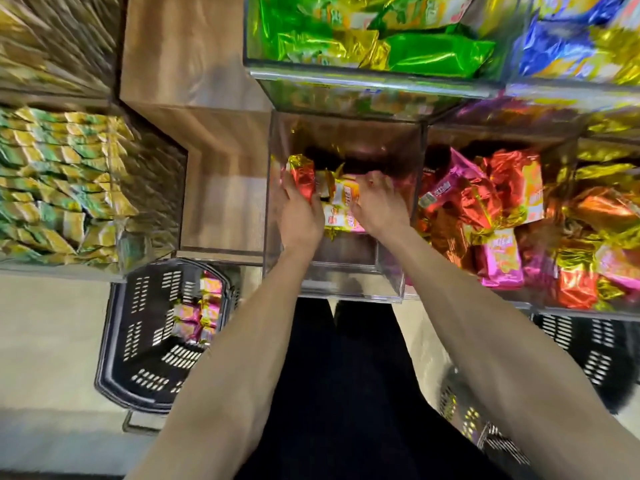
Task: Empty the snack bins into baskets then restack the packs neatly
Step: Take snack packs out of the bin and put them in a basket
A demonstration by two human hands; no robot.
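In the bin (346,268), the left hand (299,216) is gripping a red pack (303,176), the right hand (379,206) curling round orange packs (343,199) beside those fingers; slick foil risks slipping free before the basket (145,341).

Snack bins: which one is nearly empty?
The clear middle bin, with the left hand and right hand inside; the bin to its right is heaped with packs.

The right-hand basket (595,341) is cut off at the edge; the green packs (52,181) are blurred.
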